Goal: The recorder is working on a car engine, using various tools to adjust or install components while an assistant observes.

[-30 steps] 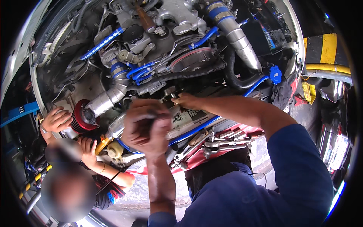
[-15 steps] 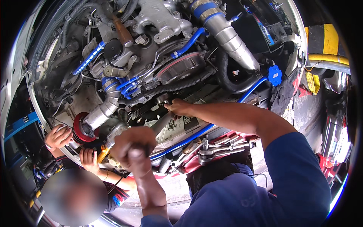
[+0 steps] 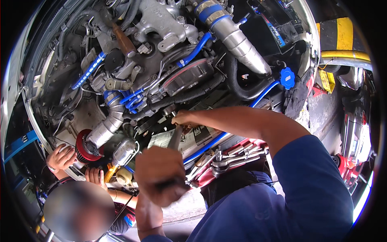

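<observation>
My left hand [image 3: 161, 175] is a blurred fist in the lower middle, wrapped round the near end of a long grey metal bar [image 3: 175, 139] with a dark end. From the fist the bar runs up toward my right hand [image 3: 184, 118], which is deep in the engine bay. The fingers of that hand are closed by the bar's far end, beside a round metal part [image 3: 169, 109]. What lies inside those fingers is mostly hidden. A printed cardboard sheet [image 3: 161, 139] lies behind the bar, under a black corrugated hose [image 3: 187, 93].
A co-worker's hands [image 3: 62, 156] rest on the car's front edge at left, near a red cone air filter [image 3: 84, 149]. Several wrenches and ratchets [image 3: 229, 161] lie on a red cloth along the near edge. A blue hose [image 3: 207, 147] crosses toward a blue cap [image 3: 287, 78].
My left hand has come nearer to me and to the right, swinging the bar more upright. My right hand keeps its place in the engine bay. The view has shifted slightly.
</observation>
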Available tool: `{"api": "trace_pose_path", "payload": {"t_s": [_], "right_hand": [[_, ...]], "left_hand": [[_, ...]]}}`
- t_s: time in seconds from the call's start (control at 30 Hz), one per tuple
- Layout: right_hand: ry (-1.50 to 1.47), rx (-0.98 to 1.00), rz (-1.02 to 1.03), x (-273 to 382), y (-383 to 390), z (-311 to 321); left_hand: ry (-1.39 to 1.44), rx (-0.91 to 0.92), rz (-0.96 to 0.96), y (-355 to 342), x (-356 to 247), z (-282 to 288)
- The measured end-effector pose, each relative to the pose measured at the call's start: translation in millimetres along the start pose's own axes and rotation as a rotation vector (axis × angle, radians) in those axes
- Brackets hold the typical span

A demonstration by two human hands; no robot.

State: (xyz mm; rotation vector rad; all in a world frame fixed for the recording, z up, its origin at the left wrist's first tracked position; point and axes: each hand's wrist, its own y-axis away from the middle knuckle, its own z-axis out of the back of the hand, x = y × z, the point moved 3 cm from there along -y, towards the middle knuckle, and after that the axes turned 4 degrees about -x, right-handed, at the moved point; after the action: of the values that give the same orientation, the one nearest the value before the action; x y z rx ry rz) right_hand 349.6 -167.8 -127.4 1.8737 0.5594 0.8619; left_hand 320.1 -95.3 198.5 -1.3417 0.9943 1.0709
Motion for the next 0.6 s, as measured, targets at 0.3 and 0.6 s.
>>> {"api": "trace_pose_path", "payload": {"t_s": [0.3,0.6], "right_hand": [[-0.087,-0.13,0.091,-6.7,-24.6,-8.4],[0.097,-0.518,0.189,4.9,-6.2,-7.2]], "left_hand": [[0.161,-0.009,0.077,-15.7,-30.9,-11.9],[0.085,-0.053,0.071,-19.2,-25.6,-23.5]]}}
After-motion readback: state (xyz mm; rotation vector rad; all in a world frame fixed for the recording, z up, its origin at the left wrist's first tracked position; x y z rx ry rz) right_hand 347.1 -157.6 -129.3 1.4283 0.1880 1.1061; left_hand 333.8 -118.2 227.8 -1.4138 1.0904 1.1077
